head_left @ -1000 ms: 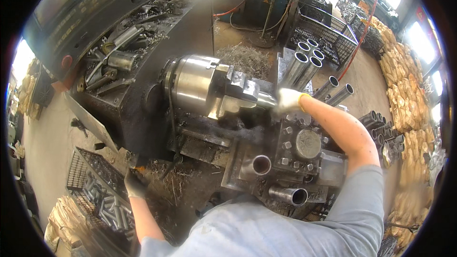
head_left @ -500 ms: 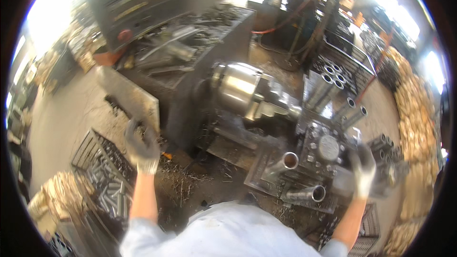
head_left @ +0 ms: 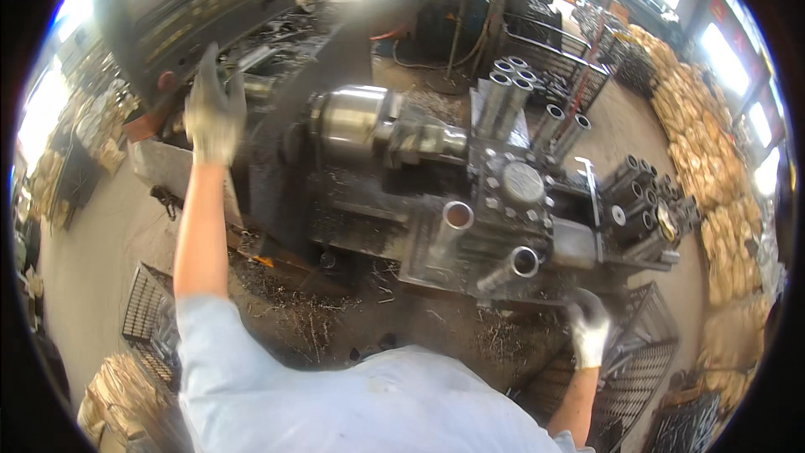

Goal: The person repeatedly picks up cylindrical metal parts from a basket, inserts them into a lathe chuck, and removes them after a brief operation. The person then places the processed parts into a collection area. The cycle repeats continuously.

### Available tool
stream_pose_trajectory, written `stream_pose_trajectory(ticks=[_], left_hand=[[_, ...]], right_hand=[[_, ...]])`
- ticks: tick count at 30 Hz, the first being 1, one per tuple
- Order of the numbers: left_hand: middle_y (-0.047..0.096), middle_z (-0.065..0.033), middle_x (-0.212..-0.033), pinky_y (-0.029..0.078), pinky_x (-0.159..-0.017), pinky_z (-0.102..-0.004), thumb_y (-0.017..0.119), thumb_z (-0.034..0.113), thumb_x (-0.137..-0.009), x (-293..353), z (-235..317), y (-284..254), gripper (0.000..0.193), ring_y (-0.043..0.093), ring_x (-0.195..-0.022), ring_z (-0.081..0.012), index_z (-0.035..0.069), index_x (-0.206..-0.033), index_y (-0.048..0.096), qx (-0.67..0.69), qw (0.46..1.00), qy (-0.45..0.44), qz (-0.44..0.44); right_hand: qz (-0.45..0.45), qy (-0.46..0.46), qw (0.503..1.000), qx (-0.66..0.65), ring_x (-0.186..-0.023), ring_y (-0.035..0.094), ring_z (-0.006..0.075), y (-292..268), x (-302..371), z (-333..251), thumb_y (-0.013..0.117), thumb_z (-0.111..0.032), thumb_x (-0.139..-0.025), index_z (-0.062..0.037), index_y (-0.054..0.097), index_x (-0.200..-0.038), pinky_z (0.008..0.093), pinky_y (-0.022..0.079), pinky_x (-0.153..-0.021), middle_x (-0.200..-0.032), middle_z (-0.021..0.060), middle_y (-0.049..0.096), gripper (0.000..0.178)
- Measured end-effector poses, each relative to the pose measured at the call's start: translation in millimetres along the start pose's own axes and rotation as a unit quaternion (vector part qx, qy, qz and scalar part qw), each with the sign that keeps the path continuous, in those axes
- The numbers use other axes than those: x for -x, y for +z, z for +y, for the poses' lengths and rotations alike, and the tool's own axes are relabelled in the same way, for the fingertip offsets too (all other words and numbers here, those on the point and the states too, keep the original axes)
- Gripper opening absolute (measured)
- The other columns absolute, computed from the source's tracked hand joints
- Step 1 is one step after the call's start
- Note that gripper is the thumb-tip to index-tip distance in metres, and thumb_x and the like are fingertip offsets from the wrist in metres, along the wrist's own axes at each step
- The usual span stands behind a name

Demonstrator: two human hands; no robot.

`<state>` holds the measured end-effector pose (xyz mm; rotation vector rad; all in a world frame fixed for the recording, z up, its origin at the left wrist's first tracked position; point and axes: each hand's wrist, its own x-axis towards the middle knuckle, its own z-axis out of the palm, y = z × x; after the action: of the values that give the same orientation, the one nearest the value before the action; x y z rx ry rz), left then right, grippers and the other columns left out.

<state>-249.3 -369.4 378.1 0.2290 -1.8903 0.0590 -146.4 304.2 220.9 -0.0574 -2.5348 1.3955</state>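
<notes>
My left hand [head_left: 215, 113], in a white glove with a grey palm, is raised beside the control panel [head_left: 180, 13] of a lathe. Its fingers are stretched out and hold nothing. My right hand [head_left: 589, 323], gloved alike, is low at the front of the lathe carriage, by a dark bar [head_left: 537, 305]. Its fingers look curled; what they grip is hidden. Between the hands, the shiny chuck [head_left: 354, 117] has a short metal piece [head_left: 453, 142] at its jaws. A bolted tool post [head_left: 523, 183] stands to the right, with two metal tubes, one upright [head_left: 451, 231] and one tilted [head_left: 510, 271], in front.
Several steel tubes [head_left: 509, 101] stand behind the tool post, and more tubes [head_left: 637, 197] are stacked at right. A caliper [head_left: 590, 189] lies beside them. Wire baskets [head_left: 138, 302] sit at lower left and lower right [head_left: 646, 361]. Metal chips [head_left: 310, 319] litter the floor.
My left hand has moved up and forward to the control panel. My right hand has dropped from beside the tool post to the carriage front. The view has shifted.
</notes>
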Motion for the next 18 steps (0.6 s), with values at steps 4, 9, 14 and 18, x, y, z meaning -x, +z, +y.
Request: stream_pose_trajectory(ticks=[4, 9, 14, 18], left_hand=[[0.076, -0.0230, -0.099, 0.063, -0.078, -0.0435, 0.078, 0.003, -0.087, 188, 136, -97, 0.030, 0.077, -0.089, -0.0356, -0.002, -0.116, 0.073, 0.295, 0.929, -0.010, -0.225], [0.080, -0.0176, -0.108, 0.061, -0.088, -0.0419, 0.076, 0.028, -0.096, 380, 217, -188, 0.029, 0.078, -0.104, -0.0304, 0.009, -0.117, 0.078, 0.218, 0.704, -0.328, -0.591], [0.079, -0.0170, -0.110, 0.061, -0.088, -0.0441, 0.074, 0.028, -0.097, 423, 214, -264, 0.028, 0.077, -0.103, -0.0367, 0.010, -0.117, 0.076, 0.195, 0.704, -0.402, -0.552], [0.078, -0.0169, -0.113, 0.062, -0.089, -0.0438, 0.073, 0.029, -0.098, 443, 196, -348, 0.032, 0.077, -0.104, -0.0358, 0.009, -0.123, 0.074, 0.130, 0.766, -0.451, -0.439]], right_hand=[[-0.080, 0.054, 0.995, -0.018, -0.089, 0.074, 0.0149, 21, -1, 21, 0.076, -0.004, -0.088, 0.0072, 0.071, -0.129, 0.0294, 0.060, -0.084, -0.102, 0.0123, 0.081, 0.042], [-0.192, -0.003, 0.980, -0.049, -0.096, 0.074, 0.0160, 72, -28, 26, 0.084, -0.013, -0.078, 0.0048, 0.054, -0.152, 0.0306, 0.060, -0.087, -0.111, 0.0130, 0.079, 0.081], [-0.235, -0.081, 0.968, 0.021, -0.088, 0.076, 0.0214, 121, -39, 9, 0.087, -0.016, -0.078, -0.0010, 0.073, -0.116, 0.0376, 0.059, -0.081, -0.101, 0.0133, 0.080, 0.044], [-0.357, -0.135, 0.915, -0.129, -0.080, 0.075, 0.0202, 171, 13, -11, 0.082, -0.011, -0.082, -0.0011, 0.075, -0.100, 0.0376, 0.060, -0.079, -0.090, 0.0098, 0.080, 0.022]])
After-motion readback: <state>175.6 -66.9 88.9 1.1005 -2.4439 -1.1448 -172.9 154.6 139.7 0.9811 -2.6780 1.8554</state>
